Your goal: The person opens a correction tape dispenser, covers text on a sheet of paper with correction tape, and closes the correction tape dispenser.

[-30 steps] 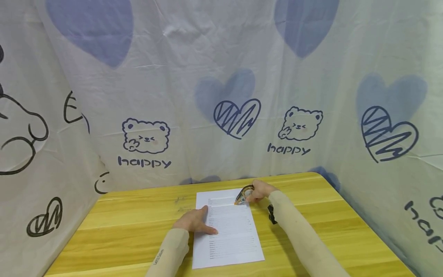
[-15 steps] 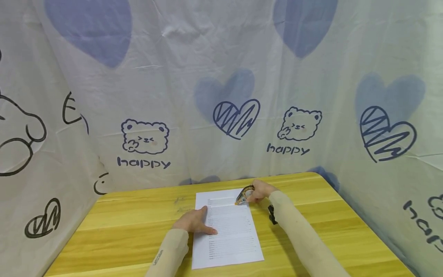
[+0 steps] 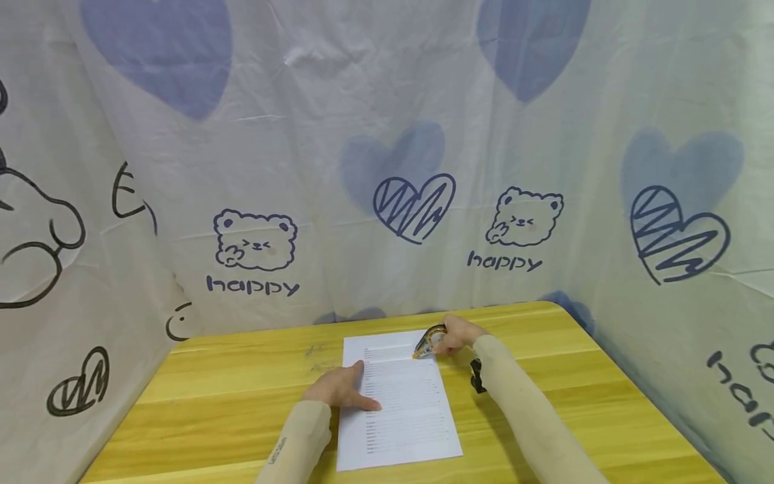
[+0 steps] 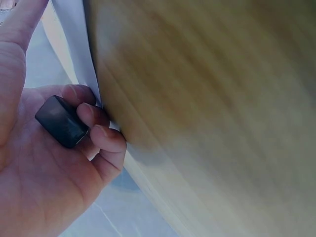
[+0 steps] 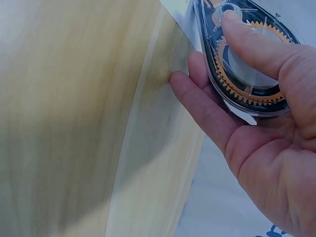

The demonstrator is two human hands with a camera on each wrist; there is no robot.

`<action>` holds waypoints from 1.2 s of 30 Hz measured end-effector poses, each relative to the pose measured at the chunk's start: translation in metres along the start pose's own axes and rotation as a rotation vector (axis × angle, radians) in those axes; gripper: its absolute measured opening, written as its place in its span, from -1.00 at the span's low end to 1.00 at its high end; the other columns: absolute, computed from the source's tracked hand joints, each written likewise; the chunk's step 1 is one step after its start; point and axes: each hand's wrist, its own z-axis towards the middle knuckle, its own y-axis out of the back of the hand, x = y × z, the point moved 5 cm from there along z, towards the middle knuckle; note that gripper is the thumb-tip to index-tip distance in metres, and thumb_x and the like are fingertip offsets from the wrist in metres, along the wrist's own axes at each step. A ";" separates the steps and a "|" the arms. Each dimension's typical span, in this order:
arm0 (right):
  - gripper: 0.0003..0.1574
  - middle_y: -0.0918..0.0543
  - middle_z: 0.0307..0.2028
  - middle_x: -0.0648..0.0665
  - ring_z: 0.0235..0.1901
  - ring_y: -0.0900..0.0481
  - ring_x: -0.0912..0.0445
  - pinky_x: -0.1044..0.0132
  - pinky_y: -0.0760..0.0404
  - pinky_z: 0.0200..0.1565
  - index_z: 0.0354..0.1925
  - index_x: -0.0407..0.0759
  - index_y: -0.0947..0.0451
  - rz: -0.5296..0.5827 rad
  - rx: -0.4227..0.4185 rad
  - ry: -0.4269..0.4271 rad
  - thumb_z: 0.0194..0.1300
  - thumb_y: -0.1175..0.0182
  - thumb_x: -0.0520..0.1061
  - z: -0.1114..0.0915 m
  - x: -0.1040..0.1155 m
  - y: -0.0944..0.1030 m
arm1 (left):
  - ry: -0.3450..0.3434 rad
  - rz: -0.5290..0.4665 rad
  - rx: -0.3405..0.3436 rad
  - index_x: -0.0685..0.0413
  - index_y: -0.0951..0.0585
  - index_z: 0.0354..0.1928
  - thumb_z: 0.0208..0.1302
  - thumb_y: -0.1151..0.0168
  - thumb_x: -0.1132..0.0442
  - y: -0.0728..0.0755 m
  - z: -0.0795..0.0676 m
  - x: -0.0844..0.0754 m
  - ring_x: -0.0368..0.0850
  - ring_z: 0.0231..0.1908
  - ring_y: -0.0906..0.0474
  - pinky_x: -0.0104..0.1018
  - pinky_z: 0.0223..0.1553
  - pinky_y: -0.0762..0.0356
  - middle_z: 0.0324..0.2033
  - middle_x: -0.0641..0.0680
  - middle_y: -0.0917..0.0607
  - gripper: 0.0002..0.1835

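Observation:
A printed white sheet [image 3: 408, 440] lies on the wooden table. My left hand [image 3: 338, 386] rests on its left side, thumb and index finger spread over the paper. In the left wrist view, the curled lower fingers of that hand hold a small black block-like piece [image 4: 61, 122] against the palm; its kind is unclear. My right hand [image 3: 459, 334] grips a clear-bodied correction tape [image 3: 431, 338], its tip down at the sheet's upper right. The right wrist view shows the thumb on the tape's case [image 5: 254, 101] and its orange gear inside.
The yellow wood-grain table [image 3: 211, 403] extends on both sides of the sheet. A white curtain [image 3: 338, 269] with hearts and bears hangs behind and at both sides. Under the right sleeve is a black object [image 3: 476, 375], partly hidden.
My right hand and the correction tape have shifted very slightly to the right along the sheet. The left hand keeps its place.

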 end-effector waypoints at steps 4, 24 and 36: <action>-0.66 -0.65 -0.45 -0.14 -0.50 -0.53 0.10 0.20 -0.70 -0.29 -0.23 -0.28 -0.53 0.027 -0.001 0.015 0.12 -0.46 -0.16 0.000 -0.003 0.000 | -0.001 -0.002 -0.007 0.14 -0.24 0.47 -0.15 -0.51 -0.30 0.000 0.000 0.000 0.23 0.35 -0.33 0.14 0.36 -0.31 0.38 0.23 -0.39 0.18; -0.78 -0.69 -0.46 -0.18 -0.53 -0.48 0.10 0.29 -0.57 -0.41 -0.34 -0.18 -0.63 0.131 -0.017 0.093 0.18 -0.41 -0.07 -0.009 -0.016 0.001 | -0.030 -0.032 -0.012 0.16 -0.21 0.48 -0.15 -0.53 -0.28 -0.001 0.003 0.003 0.24 0.36 -0.31 0.14 0.37 -0.29 0.40 0.25 -0.35 0.20; -0.72 -0.68 -0.45 -0.30 -0.59 -0.39 0.15 0.38 -0.42 -0.50 -0.32 -0.27 -0.66 0.184 -0.096 0.164 0.24 -0.36 -0.04 -0.020 -0.011 -0.004 | -0.024 -0.137 -0.092 0.11 -0.01 0.54 0.20 -0.34 -0.16 0.008 -0.001 0.004 0.29 0.31 -0.37 0.17 0.34 -0.31 0.37 0.33 -0.36 0.05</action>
